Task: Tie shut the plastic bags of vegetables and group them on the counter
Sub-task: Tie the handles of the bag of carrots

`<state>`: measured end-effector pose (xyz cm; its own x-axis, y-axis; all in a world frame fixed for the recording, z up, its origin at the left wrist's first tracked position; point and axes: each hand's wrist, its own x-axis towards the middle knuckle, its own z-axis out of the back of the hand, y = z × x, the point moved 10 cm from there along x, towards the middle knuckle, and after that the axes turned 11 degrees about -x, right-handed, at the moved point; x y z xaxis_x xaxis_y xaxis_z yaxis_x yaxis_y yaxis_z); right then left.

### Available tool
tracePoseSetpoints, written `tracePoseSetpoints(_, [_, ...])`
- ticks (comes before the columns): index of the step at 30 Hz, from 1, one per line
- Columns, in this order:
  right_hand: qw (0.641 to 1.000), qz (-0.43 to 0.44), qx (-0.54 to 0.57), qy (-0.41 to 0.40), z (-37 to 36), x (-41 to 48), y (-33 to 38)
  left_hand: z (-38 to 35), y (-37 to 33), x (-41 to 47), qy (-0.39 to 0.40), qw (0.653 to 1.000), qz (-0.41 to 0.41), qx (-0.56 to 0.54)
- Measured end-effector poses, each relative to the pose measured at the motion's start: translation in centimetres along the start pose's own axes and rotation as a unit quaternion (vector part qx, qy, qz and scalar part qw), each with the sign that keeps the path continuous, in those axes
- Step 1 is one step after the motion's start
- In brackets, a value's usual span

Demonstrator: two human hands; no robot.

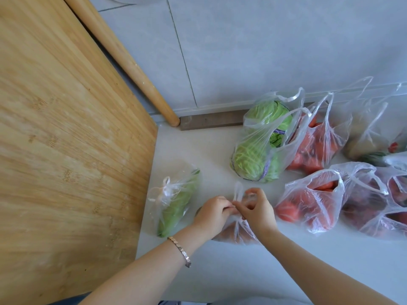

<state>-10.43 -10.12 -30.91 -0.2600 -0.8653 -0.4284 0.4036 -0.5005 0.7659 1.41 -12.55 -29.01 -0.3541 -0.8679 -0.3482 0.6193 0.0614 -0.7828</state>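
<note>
Plastic handles [237, 192] are getting pinched by both hands, left hand [212, 213] and right hand [256, 211], knotting the bag [236, 233] shut on the table [220, 271].

- Large wooden cutting board [66, 139] seen at left, leaned up from the bench.
- Wooden rolling pin [123, 60] propped along the board's right edge, tip down at the wall.
- Dark strip [211, 122] laid along the wall base.
- Grey tiled wall [264, 45] behind.

White counter [220, 150]; vegetable bags [262, 146]; leaning bamboo board [66, 139]
</note>
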Motion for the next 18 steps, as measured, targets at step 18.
tracePoseSetpoints(18, [0.951, 0.247, -0.182, 0.034, -0.6, -1.8, 3.8, 1.0, -2.2, 0.2, 0.021, 0.998, -0.052, 0.022])
